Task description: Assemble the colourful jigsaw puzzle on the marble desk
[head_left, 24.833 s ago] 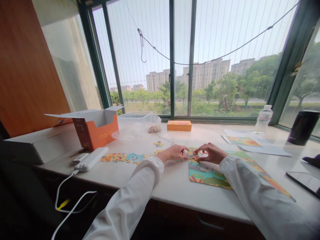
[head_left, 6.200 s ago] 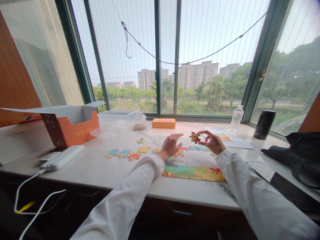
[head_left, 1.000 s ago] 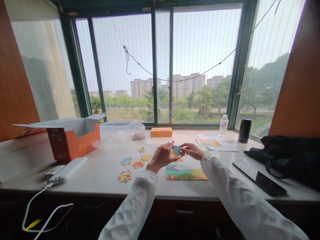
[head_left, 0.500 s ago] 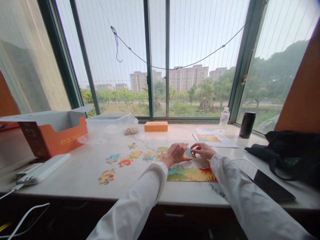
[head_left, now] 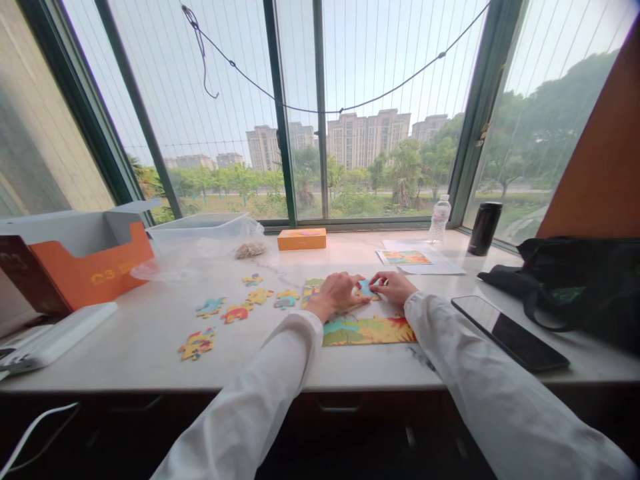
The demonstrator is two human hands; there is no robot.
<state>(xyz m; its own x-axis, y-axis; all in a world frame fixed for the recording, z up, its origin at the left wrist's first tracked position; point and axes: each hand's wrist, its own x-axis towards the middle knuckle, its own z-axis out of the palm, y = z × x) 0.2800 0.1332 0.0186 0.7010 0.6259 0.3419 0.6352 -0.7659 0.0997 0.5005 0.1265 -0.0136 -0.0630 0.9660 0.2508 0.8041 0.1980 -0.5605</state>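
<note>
A blue puzzle piece (head_left: 365, 288) lies between my two hands at the partly joined jigsaw puzzle (head_left: 367, 331). My right hand (head_left: 395, 287) pinches its right side between thumb and fingertips. My left hand (head_left: 340, 293) rests on the puzzle from the left, thumb and fingers apart around the piece's left side. My hands cover much of the puzzle's upper part; its yellow, green and red front strip shows below them. Several loose puzzle pieces (head_left: 236, 313) are spread to the left, with a joined yellow cluster (head_left: 197, 343) nearest the front edge.
An orange box (head_left: 95, 267), a clear plastic tub (head_left: 200, 230) and a bag of small bits (head_left: 250, 249) stand left. Behind sits a small orange box (head_left: 302, 239). Right are a picture sheet (head_left: 406, 258), bottle (head_left: 439, 220), black tumbler (head_left: 485, 229), phone (head_left: 510, 333) and black bag (head_left: 575, 287).
The whole view has shifted, so everything on the table sits a little further left and higher. Both hands stay at the blue piece, with little change in their grip.
</note>
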